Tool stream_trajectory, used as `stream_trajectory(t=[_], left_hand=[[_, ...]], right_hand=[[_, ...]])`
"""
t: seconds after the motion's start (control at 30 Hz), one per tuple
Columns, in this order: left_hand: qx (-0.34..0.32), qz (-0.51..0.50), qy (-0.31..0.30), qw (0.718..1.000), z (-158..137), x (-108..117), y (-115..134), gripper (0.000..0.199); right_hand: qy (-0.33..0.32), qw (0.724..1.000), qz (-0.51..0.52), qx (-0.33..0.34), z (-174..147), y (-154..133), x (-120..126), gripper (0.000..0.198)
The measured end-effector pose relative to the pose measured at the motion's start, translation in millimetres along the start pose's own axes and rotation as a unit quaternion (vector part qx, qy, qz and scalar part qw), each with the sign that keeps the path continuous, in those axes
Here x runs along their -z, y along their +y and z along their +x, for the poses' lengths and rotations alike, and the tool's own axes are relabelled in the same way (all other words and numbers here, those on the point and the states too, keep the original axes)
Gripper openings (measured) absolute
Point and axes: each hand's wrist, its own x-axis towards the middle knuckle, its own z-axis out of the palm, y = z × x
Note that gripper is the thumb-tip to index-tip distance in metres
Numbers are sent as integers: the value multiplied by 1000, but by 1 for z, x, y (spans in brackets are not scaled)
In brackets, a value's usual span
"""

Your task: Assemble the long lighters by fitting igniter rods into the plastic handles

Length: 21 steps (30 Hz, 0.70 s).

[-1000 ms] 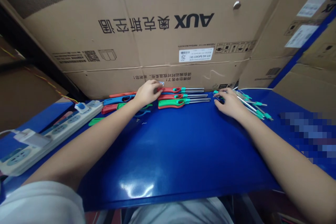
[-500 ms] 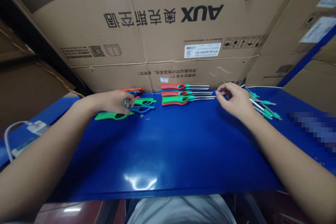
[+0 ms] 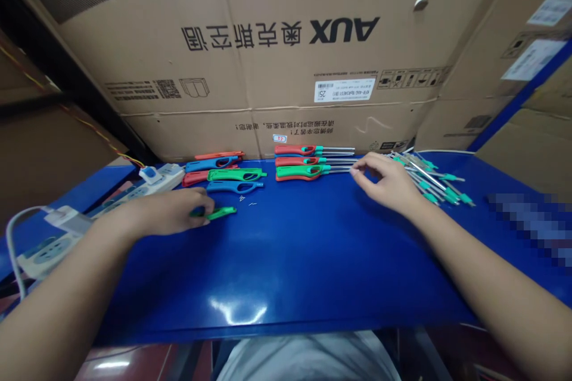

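Observation:
My left hand (image 3: pixel 181 212) is closed around a green lighter handle (image 3: pixel 222 213), whose front end sticks out to the right of my fingers. Behind it on the table lie loose lighter handles: a blue one (image 3: pixel 235 187), a green one (image 3: pixel 236 174) and several more in red and blue. At centre back, a stack of lighters with metal tubes (image 3: pixel 298 171) points right. My right hand (image 3: pixel 386 181) is by their tube tips, thumb and index loosely curved with a gap between, nothing visible in it. Whether its fingertips touch the tubes, I cannot tell.
A pile of metal tubes with teal ends (image 3: pixel 435 181) lies at the right back. Power strips (image 3: pixel 134 193) with a plugged-in white charger (image 3: pixel 67 223) run along the left. A cardboard panel (image 3: pixel 268 80) stands behind the blue table (image 3: pixel 286 262). Small wire bits (image 3: pixel 242 198) lie near the handles.
My left hand has closed on the nearest green handle and drawn it toward me, off the other handles. My right hand has shifted left and slightly nearer, toward the tube tips.

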Motion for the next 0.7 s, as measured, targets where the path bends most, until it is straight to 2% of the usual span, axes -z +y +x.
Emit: stream_trajectory(t=[0.03,0.07,0.13,0.2,0.3,0.37,0.47,0.6,0.7], left_hand=[[-37,5,-63,997,-3,0,13,9],[-60,9,-89,994,-6,-1,27,11],[-100,10,-103,990,-8,-6,59,12],[-133,20,-95,986,-3,-18,88,11],[-162,-6,-24,987,16,-46,117,7],[-171,-59,28,983,31,-65,126,7],[-185,-108,90,972,46,-83,130,15],[-173,-133,123,968,47,-88,125,30],[-162,-141,135,967,45,-86,114,32]], right_hand=[[-29,999,29,15,-1,-6,-2,15],[-63,996,63,29,-3,-12,-4,15],[-143,979,136,45,-7,-26,-9,16],[-218,953,203,48,-11,-39,-15,23],[-294,915,272,55,-16,-51,-24,33],[-323,899,291,60,-18,-53,-28,27],[-344,898,268,57,-19,-49,-30,12],[-353,910,214,39,-17,-39,-27,11],[-351,917,187,22,-15,-33,-23,13]])
